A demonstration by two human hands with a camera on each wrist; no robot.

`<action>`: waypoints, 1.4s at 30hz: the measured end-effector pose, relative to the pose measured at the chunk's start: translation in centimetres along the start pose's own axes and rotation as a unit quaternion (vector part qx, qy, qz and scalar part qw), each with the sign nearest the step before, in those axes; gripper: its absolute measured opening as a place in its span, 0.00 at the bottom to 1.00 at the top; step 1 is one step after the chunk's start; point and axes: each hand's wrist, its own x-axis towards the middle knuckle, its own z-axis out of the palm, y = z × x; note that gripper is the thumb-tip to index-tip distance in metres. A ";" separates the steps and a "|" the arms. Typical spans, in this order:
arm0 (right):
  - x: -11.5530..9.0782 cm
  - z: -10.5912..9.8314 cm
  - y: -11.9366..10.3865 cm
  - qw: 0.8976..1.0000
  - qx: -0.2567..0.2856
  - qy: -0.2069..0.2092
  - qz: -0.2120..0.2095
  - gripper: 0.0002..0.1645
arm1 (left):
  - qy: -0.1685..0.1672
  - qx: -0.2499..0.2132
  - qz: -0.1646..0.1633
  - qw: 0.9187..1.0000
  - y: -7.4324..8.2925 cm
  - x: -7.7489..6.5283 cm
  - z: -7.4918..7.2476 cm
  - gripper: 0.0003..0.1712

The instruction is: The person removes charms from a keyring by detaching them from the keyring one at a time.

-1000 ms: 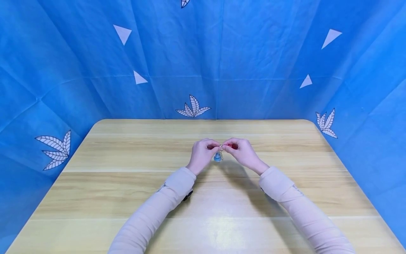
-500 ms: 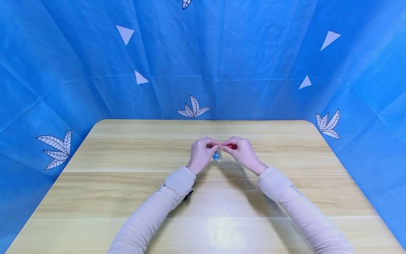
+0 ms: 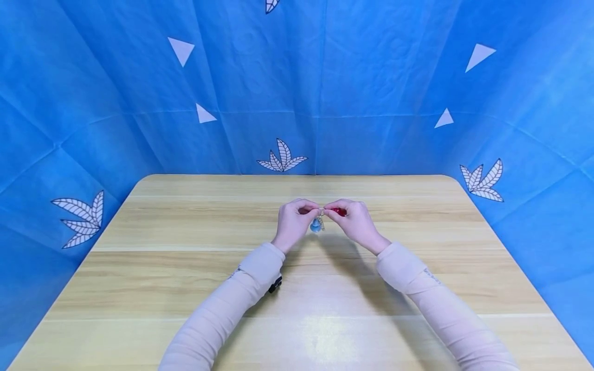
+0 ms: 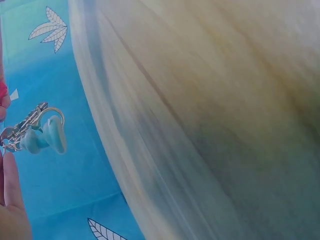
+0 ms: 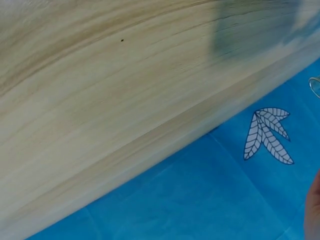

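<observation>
Over the middle of the table, both hands meet fingertip to fingertip at a keychain. My left hand (image 3: 292, 222) pinches its metal top between thumb and index finger. A pale blue gourd-shaped charm (image 4: 52, 135) hangs below, beside a silver chain (image 4: 22, 123) and a gold ring (image 4: 62, 115). My right hand (image 3: 356, 222) pinches the end of a small glossy red piece (image 3: 340, 212), which lies partly behind its fingers. Where the red piece meets the metal is mostly covered by fingertips. In the right wrist view only an edge of the gold ring (image 5: 314, 87) shows.
The light wooden table (image 3: 185, 288) extends around both arms. A blue cloth (image 3: 371, 77) with white triangles and leaf prints hangs along the back and both sides. A black strap buckle (image 3: 275, 284) shows beneath the left sleeve.
Both hands have risen very slightly, still together. The blue charm has swung a little to the left, and more of the red piece shows inside the right hand.
</observation>
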 end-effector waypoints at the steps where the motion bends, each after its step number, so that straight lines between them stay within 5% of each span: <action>1: 0.0 0.0 0.0 1.000 0.000 0.000 -0.001 0.08 | 0.000 -0.003 -0.003 1.000 0.0 0.0 0.0 0.04; 16: -0.2 0.1 0.0 1.000 0.000 0.006 -0.003 0.08 | 0.001 -0.093 -0.080 0.992 0.2 -0.1 -0.2 0.06; 23: -0.3 0.0 -0.2 1.000 0.001 0.008 0.001 0.08 | 0.002 -0.117 -0.100 0.988 3.4 -1.0 -1.2 0.08; 26: -0.4 0.0 -0.3 1.000 0.001 0.007 0.002 0.08 | 0.005 -0.123 -0.110 0.986 3.6 -1.1 -1.2 0.08; 35: -0.2 -0.2 -0.5 1.000 0.017 -0.002 0.024 0.10 | 0.014 -0.181 -0.145 0.973 0.7 -0.2 0.0 0.10; 42: -0.2 -0.3 -0.4 0.999 0.030 -0.004 0.035 0.09 | 0.007 -0.180 -0.136 0.974 0.4 -0.3 0.2 0.10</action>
